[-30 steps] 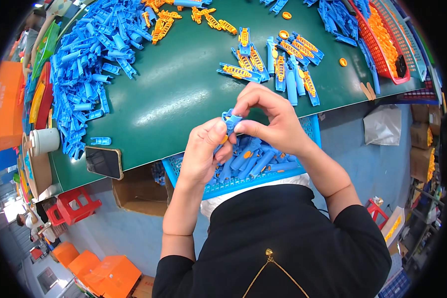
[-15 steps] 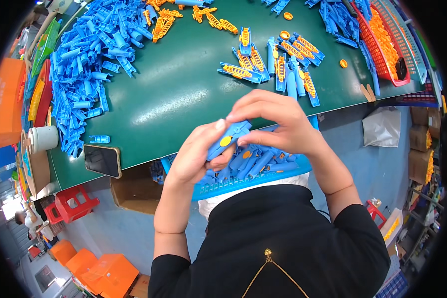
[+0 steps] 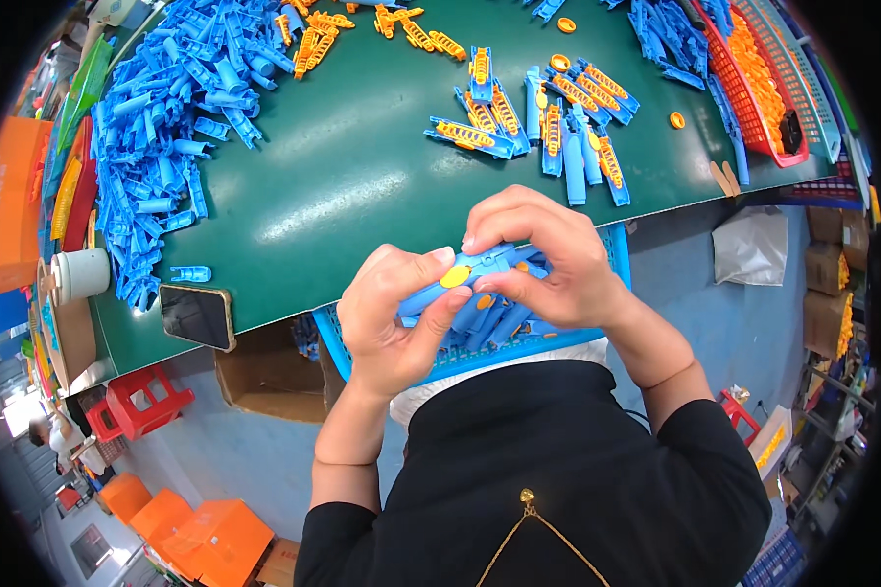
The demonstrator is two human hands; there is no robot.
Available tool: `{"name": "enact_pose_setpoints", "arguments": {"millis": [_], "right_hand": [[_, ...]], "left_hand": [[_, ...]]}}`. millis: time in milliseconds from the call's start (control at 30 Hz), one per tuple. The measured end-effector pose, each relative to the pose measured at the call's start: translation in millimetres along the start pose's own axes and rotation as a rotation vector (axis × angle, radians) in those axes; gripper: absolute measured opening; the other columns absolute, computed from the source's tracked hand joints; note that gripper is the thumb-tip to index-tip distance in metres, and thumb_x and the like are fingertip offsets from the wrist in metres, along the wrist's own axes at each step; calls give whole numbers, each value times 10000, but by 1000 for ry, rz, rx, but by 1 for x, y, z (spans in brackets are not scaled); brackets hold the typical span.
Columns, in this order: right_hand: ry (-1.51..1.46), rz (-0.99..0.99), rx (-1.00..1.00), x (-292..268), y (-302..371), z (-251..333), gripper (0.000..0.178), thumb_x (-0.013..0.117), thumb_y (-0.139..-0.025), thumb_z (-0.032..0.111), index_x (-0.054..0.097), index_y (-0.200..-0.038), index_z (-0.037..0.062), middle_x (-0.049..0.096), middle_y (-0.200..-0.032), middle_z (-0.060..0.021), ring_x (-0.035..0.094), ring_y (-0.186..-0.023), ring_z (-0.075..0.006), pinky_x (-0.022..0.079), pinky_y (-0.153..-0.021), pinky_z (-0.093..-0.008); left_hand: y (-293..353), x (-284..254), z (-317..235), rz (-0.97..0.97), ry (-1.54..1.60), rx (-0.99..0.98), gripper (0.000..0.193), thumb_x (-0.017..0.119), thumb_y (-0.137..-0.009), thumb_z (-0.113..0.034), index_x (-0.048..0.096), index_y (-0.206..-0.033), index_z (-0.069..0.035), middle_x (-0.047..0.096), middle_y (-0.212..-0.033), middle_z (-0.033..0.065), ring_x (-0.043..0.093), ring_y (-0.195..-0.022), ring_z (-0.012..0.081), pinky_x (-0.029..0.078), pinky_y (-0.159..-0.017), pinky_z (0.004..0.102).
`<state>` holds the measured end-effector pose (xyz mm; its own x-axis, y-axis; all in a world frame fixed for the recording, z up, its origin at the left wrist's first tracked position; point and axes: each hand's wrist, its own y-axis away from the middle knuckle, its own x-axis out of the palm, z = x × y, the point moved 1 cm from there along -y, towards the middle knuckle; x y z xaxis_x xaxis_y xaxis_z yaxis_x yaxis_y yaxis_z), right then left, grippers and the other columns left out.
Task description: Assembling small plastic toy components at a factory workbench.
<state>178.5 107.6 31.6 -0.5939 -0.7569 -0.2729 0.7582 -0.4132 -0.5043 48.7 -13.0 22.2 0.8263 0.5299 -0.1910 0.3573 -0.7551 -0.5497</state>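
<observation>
Between my hands, above my lap, is a long blue plastic casing (image 3: 489, 261) with a yellow oval button on its side. My left hand (image 3: 387, 308) grips its left end, thumb beside the button. My right hand (image 3: 553, 259) pinches the other end with thumb and fingers; part of the casing is hidden behind the fingers. Directly below sits a blue basket (image 3: 465, 368) holding several similar blue casings (image 3: 504, 321) with orange buttons. On the table ahead lie blue half shells (image 3: 470, 135) fitted with orange ribbed inserts, beside a few narrow blue casings (image 3: 574, 166).
A large heap of blue shells (image 3: 166, 117) covers the green table's (image 3: 343, 196) left side. Loose orange inserts (image 3: 315, 47) lie at the back. A phone (image 3: 198, 315) rests at the near left edge. At right stands a red basket (image 3: 798, 157) of orange pieces.
The casing has turned from a steep slant to nearly level. My left hand has shifted its grip, thumb now by the button, and my right hand has closed around the other end.
</observation>
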Motion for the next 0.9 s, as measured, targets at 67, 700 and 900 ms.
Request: {"name": "enact_pose_setpoints", "arguments": {"millis": [67,700,900], "right_hand": [[6,-11,-2,2,0,-1,262,723,-698,60,587,-915,4,603,-890,-115,591,-814,-243,478,-709,-313],[-181,19,159,4,0,-9,325,725,-686,23,631,-997,8,653,-994,-126,625,-916,-241,498,-773,-322],[16,133,150,-7,14,-8,321,728,-677,29,640,-986,28,657,-1018,-98,593,-982,-232,466,-820,-338]], "left_hand": [[1,-2,1,-1,7,-30,284,733,-716,-39,609,-969,-6,620,-743,108,537,-599,168,415,-535,255],[8,-3,13,370,1068,-906,501,281,-983,-393,484,-1089,52,594,-677,131,523,-527,120,425,-511,211],[-43,-6,31,39,-540,-231,137,548,-869,-68,597,-984,-12,623,-763,110,591,-652,226,483,-653,309]]}}
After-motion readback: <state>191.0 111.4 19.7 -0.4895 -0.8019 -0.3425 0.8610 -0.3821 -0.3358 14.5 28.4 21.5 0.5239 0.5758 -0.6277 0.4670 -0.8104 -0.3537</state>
